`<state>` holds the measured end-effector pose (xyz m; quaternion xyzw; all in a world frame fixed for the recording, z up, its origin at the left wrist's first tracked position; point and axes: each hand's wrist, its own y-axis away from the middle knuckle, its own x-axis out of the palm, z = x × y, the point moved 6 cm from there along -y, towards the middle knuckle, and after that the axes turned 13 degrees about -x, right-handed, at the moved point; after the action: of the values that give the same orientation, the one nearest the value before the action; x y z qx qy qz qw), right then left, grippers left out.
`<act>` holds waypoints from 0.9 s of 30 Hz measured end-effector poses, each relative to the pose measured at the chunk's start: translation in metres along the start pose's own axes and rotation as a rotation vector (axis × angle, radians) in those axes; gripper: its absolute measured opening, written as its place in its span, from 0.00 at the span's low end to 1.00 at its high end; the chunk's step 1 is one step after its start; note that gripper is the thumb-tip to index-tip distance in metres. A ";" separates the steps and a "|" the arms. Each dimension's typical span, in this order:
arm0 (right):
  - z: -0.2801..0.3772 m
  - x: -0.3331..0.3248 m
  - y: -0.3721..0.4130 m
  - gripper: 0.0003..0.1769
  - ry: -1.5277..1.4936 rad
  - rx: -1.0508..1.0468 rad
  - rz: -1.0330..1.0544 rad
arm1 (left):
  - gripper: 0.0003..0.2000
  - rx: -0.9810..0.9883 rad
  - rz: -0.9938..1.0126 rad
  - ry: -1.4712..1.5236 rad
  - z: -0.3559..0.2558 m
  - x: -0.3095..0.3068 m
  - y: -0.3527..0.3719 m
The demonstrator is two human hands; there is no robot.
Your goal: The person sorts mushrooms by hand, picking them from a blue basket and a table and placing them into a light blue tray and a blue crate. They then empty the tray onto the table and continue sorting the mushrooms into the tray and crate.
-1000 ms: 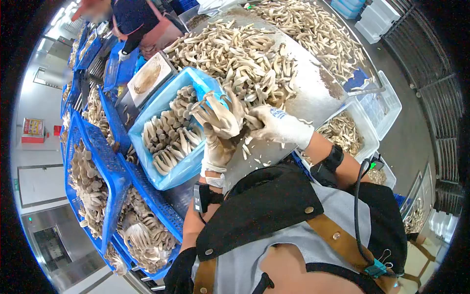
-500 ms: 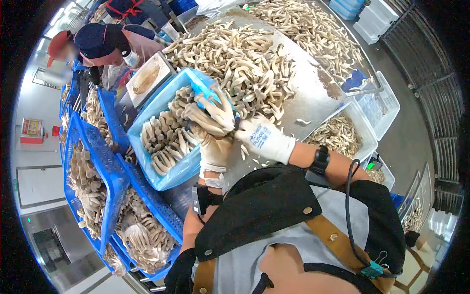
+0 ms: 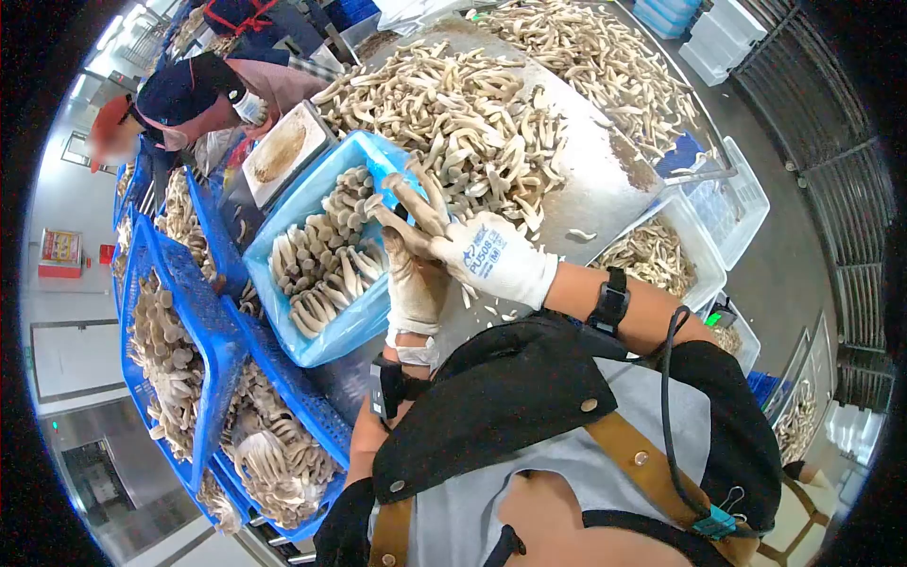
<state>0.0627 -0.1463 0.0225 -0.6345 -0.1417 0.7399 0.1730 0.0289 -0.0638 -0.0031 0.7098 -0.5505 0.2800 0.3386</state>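
Observation:
Both of my hands wear white gloves and meet at a small cluster of long-stemmed mushrooms (image 3: 427, 210), beside the near right edge of a crate lined with blue plastic (image 3: 326, 352). My left hand (image 3: 413, 293) is closed around the cluster from below, its fingers partly hidden. Over the stem ends lies my right hand (image 3: 493, 259), fingers curled onto the mushrooms; whether it also holds a tool is hidden. Rows of trimmed mushrooms (image 3: 307, 250) with grey caps lie packed in the lined crate.
A large heap of loose mushrooms (image 3: 472, 123) covers the metal table (image 3: 605, 175). A scale (image 3: 282, 151) stands behind the lined crate. Blue baskets (image 3: 213, 397) of mushroom clusters are at left, a white bin (image 3: 704, 255) at right. A co-worker (image 3: 194, 94) stands far left.
My right hand has moved left and closed over the stems. The cluster in my hands looks smaller and more upright. A dark object at my right fingers is out of sight now.

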 end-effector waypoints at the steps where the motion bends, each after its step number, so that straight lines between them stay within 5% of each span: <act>1: 0.000 0.003 0.004 0.08 0.004 -0.041 0.010 | 0.40 0.019 -0.040 0.021 0.000 -0.005 0.001; 5: 0.005 -0.010 0.012 0.14 0.050 -0.118 0.035 | 0.41 -0.001 -0.059 0.091 -0.015 -0.010 -0.002; 7: 0.013 -0.028 -0.008 0.13 0.015 -0.126 0.039 | 0.41 -0.173 -0.150 0.411 -0.017 -0.007 -0.001; 10: 0.015 -0.028 -0.019 0.10 0.059 -0.053 0.123 | 0.40 -0.004 0.011 0.025 -0.012 0.006 0.002; 13: 0.010 -0.009 -0.010 0.11 0.120 -0.068 0.309 | 0.40 -0.049 -0.011 0.066 -0.008 -0.015 -0.002; 14: 0.008 -0.006 -0.004 0.12 0.088 -0.059 0.360 | 0.39 0.101 -0.090 -0.010 -0.016 -0.016 -0.002; 18: -0.007 -0.020 0.025 0.19 -0.097 0.119 0.635 | 0.41 -0.034 0.103 0.104 -0.018 -0.040 0.002; 21: -0.030 -0.063 0.020 0.32 -0.450 0.243 -0.078 | 0.39 -0.121 0.205 0.074 -0.017 -0.052 0.014; 22: -0.038 -0.066 0.024 0.53 -0.548 0.371 -0.094 | 0.36 -0.106 0.215 0.010 -0.016 -0.053 0.018; 25: -0.023 -0.036 0.011 0.66 -1.186 0.308 -0.278 | 0.29 -0.187 0.212 -0.175 0.004 -0.055 0.013; 27: -0.016 0.006 0.017 0.73 -1.057 0.260 -0.146 | 0.30 -0.136 0.109 -0.574 0.012 -0.051 0.011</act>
<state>0.0760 -0.1593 0.0074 -0.1385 -0.1604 0.9554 0.2059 0.0060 -0.0449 -0.0476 0.7049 -0.6787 0.0480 0.2005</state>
